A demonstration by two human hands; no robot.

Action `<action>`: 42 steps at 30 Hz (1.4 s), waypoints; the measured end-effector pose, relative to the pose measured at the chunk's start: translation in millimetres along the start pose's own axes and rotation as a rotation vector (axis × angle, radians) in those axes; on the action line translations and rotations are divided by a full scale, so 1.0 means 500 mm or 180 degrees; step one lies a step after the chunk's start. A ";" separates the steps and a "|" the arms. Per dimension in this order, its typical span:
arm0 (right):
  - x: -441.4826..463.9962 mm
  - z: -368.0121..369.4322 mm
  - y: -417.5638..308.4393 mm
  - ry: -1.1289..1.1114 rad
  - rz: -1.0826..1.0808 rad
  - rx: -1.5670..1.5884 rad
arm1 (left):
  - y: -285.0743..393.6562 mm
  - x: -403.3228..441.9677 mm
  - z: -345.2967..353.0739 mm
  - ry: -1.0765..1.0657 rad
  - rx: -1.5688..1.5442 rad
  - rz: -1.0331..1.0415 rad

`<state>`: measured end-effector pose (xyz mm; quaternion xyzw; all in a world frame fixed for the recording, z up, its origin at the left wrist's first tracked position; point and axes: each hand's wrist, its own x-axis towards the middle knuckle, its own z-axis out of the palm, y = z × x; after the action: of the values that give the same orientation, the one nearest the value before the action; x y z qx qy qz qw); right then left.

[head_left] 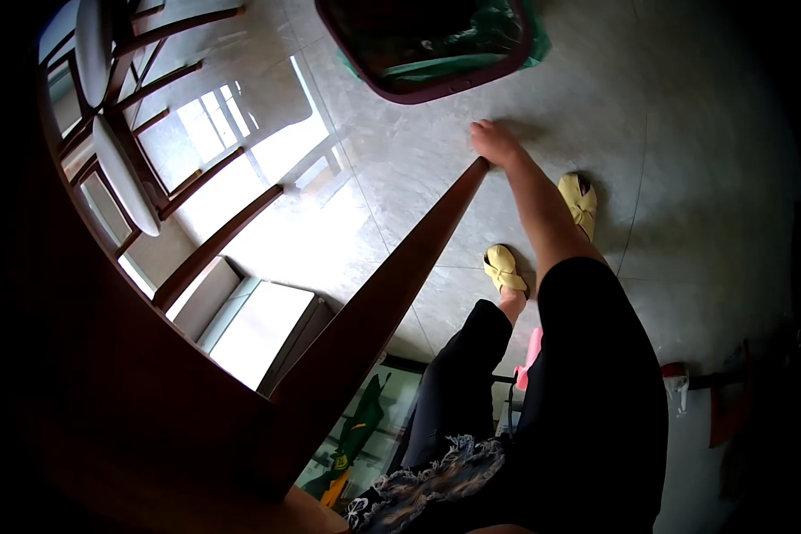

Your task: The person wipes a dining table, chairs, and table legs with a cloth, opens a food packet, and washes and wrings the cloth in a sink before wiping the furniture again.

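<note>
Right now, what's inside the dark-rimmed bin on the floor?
Green plastic lining shows inside the bin, hiding the wall behind it; deeper down is too dark to tell.

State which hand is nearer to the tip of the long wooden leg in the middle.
Right. The right hand is beside the tip of the wooden leg; whether they touch is unclear. The left hand is out of view, not seen near it.

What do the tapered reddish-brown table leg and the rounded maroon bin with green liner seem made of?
Table leg: probably varnished wood, by its brown sheen. Bin: likely smooth plastic, given its rounded corners. Liner: apparently glossy plastic film, crinkled.
</note>
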<state>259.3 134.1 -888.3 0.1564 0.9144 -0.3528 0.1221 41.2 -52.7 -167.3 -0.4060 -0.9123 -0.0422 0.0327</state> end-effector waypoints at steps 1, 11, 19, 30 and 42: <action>-0.012 -0.030 0.002 -0.0104 -0.0097 -0.0260 | 0.001 -0.002 -0.002 -0.0002 -0.0003 0.0005; -0.134 -0.655 -0.335 0.2963 -0.0484 0.1512 | -0.013 -0.047 -0.016 0.0360 -0.0360 -0.0171; -0.212 -0.782 -0.421 0.2300 0.0723 0.1150 | -0.103 -0.035 0.079 0.0715 -0.1443 -0.0852; -0.450 -0.663 -0.782 0.1822 0.1368 0.1515 | -0.254 -0.066 0.354 0.1735 -0.2872 -0.1634; -0.187 -0.602 -1.037 0.0783 0.0702 0.1768 | -0.293 -0.178 0.352 0.0982 -0.4236 -0.3013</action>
<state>118.4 -43.0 -325.3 0.3234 0.7686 -0.5520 0.0008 -12.5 -197.7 -358.2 0.0966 -0.7564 -0.6373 -0.1107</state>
